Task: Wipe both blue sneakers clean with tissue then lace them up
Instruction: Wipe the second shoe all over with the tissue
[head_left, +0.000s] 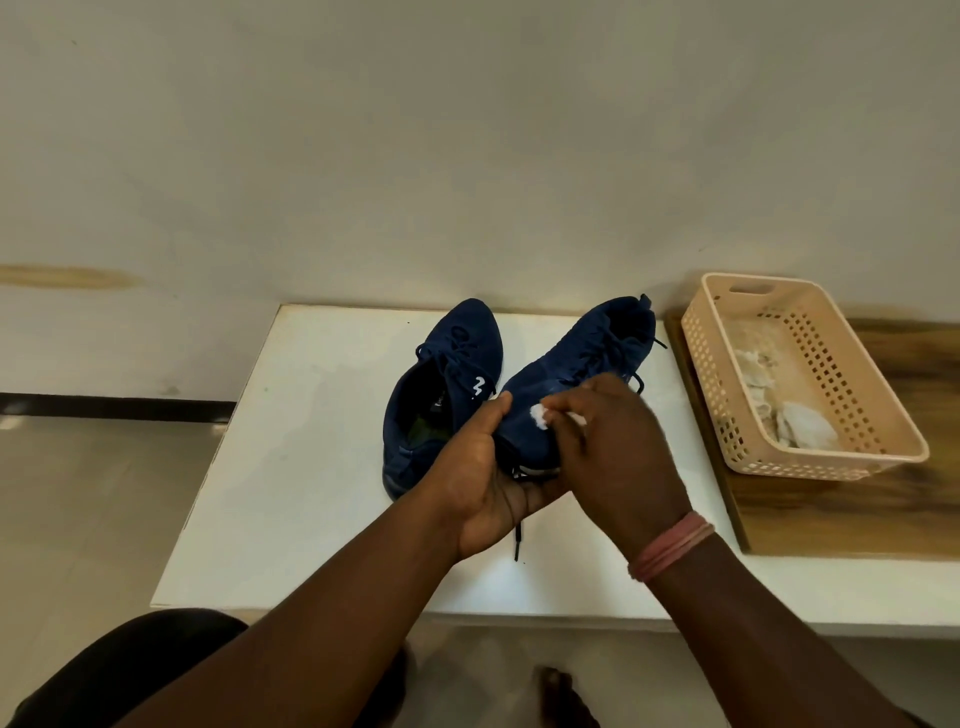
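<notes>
From the head camera I see the white table (291, 467) butting against the wall at the back, its near edge just in front of my knees and its left edge dropping to the floor. The left half of the table is bare, so there is room there. On the right a wooden board (831, 519) overlaps the table, carrying a beige perforated basket (727, 395) with crumpled, soiled tissues (795, 421) in it.

Two blue sneakers sit mid-table, side by side. The left sneaker (441, 395) rests flat, toe towards the wall, its opening facing me, laces loose. The right sneaker (582, 364) points the other way, its toe end towards me and raised off the table.

My left hand (493, 483) cups that toe from below, thumb curled up its side: a firm grip. My right hand (618, 447) has its fingers curled round a white tissue (540, 415), pressed against the toe's upper. A dark lace end (518, 540) hangs below my left palm.
</notes>
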